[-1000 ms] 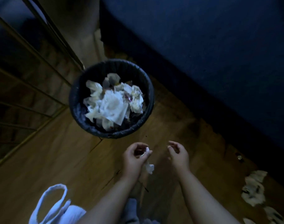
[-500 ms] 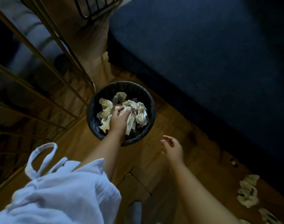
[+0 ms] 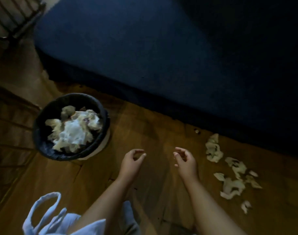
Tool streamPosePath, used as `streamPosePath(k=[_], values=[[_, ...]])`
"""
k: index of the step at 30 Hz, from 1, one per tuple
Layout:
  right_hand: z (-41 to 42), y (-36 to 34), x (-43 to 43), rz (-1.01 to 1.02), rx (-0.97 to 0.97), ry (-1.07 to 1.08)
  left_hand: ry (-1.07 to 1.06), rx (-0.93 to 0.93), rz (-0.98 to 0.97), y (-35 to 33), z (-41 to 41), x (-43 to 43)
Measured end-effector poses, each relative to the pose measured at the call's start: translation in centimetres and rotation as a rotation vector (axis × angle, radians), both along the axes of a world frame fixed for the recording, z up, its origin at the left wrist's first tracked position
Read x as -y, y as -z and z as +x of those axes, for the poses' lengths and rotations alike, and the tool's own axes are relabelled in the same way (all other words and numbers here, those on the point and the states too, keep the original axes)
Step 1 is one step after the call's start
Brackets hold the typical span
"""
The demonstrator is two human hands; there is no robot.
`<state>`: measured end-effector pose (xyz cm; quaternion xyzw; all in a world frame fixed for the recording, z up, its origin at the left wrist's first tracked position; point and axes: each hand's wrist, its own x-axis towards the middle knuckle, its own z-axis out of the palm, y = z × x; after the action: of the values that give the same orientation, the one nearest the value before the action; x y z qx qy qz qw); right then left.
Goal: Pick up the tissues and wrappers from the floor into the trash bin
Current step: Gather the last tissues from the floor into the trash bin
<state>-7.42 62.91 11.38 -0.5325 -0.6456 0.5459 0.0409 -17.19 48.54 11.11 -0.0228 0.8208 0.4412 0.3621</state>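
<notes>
A round black trash bin (image 3: 41, 146) stands on the wooden floor at the left, heaped with crumpled white tissues (image 3: 73, 131). Several crumpled tissues and wrappers (image 3: 232, 185) lie scattered on the floor at the right, one larger wad (image 3: 212, 150) closest to the bed. My left hand (image 3: 132, 162) hovers over the floor right of the bin, fingers loosely curled and holding nothing. My right hand (image 3: 185, 161) hangs beside it, also loosely curled and holding nothing, a short way left of the scattered tissues.
A dark blue bed (image 3: 161, 53) fills the top and right. A metal-framed shelf (image 3: 11, 119) stands at the left and a dark wire rack (image 3: 12, 16) at the top left. White cloth with a loop strap (image 3: 43, 216) hangs at the bottom left.
My left hand carried a small tissue to the bin, left it there and pulled back out, now holding nothing. The view has swung right, bringing more of the scattered tissues into sight.
</notes>
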Motion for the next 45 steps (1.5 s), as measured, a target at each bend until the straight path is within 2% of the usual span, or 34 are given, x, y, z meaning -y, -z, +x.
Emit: streamPosePath(k=[5,9,17,22,26,31,34,36,38,41,45], values=[[9.2,0.1,-5.4,-0.051,0.005,0.248,0.255,0.091,0.019,0.3,6.8,-6.6],[17.1,0.4,-9.6,-0.097,0.019,0.362,0.384,0.099,0.028,0.0,13.6,-12.7],[31.8,1.7,-16.8,-0.155,0.074,0.477,0.396,0.219,-0.032,0.5,27.7,-21.4],[37.5,6.8,-20.7,-0.196,0.107,0.558,0.438,0.202,-0.082,4.1,32.2,-26.0],[39.4,14.7,-23.5,-0.222,0.158,0.649,0.468,0.175,-0.089,11.3,33.4,-28.8],[41.1,26.1,-26.9,-0.131,0.274,0.552,0.561,0.112,-0.105,22.7,33.6,-32.4],[42.6,31.9,-28.8,-0.109,0.426,0.341,0.651,0.017,-0.134,28.0,34.5,-34.3],[43.9,34.9,-29.8,-0.081,0.543,0.183,0.791,-0.126,-0.205,31.0,35.2,-35.2],[45.0,37.1,-30.7,-0.038,0.566,0.051,1.033,-0.247,-0.275,33.7,35.7,-36.1],[46.5,39.2,-32.2,-0.007,0.39,0.007,1.312,-0.288,-0.371,36.9,36.3,-37.2],[45.9,39.2,-35.2,0.099,0.142,0.26,1.302,-0.397,-0.405,39.0,36.5,-38.7]])
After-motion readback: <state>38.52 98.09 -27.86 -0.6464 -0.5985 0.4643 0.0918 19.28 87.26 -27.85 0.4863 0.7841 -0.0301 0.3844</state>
